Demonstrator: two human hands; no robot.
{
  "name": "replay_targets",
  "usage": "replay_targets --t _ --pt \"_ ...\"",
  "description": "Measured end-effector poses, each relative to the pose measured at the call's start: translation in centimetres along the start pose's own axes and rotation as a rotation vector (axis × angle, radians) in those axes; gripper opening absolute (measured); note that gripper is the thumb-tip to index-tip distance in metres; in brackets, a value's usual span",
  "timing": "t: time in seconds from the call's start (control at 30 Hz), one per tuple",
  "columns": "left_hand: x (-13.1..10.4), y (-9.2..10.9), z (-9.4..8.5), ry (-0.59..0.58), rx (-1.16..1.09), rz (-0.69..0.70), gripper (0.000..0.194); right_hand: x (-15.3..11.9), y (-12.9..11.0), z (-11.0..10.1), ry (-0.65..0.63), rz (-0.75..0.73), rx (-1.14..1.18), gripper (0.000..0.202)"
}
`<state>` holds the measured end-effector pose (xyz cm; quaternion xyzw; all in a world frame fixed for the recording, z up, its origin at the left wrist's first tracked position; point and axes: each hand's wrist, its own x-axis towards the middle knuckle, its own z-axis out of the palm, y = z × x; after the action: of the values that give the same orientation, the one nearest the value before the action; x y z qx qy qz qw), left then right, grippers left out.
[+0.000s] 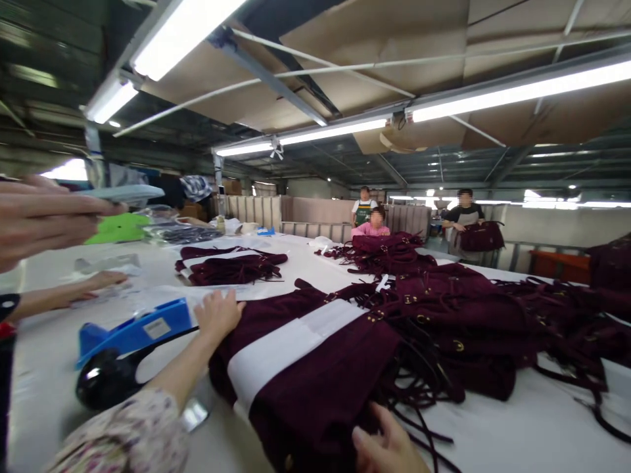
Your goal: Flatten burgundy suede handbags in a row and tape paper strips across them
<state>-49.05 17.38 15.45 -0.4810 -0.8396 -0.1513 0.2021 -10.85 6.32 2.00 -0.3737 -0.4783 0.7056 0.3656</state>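
A folded maroon fabric bag (325,387) with a wide white paper band (290,348) around it lies in front of me. My left hand (217,318) has its fingers curled at the bag's upper left edge. At the lower right, my right hand (389,447) grips the bag's near edge between thumb and fingers, partly hidden by the cloth. Dark straps (419,374) hang loose at its right side. By my left forearm are a blue tape dispenser (152,325) and a shiny black rounded object (106,378) whose kind I cannot make out.
More maroon bags (468,315) with gold buckles are heaped at right. Another banded maroon bundle (231,263) lies farther back. At left, co-workers' hands (44,217) show, one holding a thin pale object (123,192). Several people stand beyond the white table (532,433).
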Motion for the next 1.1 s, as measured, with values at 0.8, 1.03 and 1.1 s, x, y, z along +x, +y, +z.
replay_targets --t 0.8,1.03,1.1 --pt "-42.0 38.1 -2.8 -0.696 -0.419 1.496 0.058 -35.1 -5.7 -31.0 1.277 0.53 -1.625 0.078" --pt "-42.3 37.4 0.6 -0.65 -0.611 1.433 0.051 -36.2 -8.3 -34.2 1.31 0.622 -1.738 0.034" --pt "-41.9 37.5 1.2 -0.712 -0.725 1.389 0.057 -33.9 -10.9 -30.9 1.328 0.435 -1.675 0.031"
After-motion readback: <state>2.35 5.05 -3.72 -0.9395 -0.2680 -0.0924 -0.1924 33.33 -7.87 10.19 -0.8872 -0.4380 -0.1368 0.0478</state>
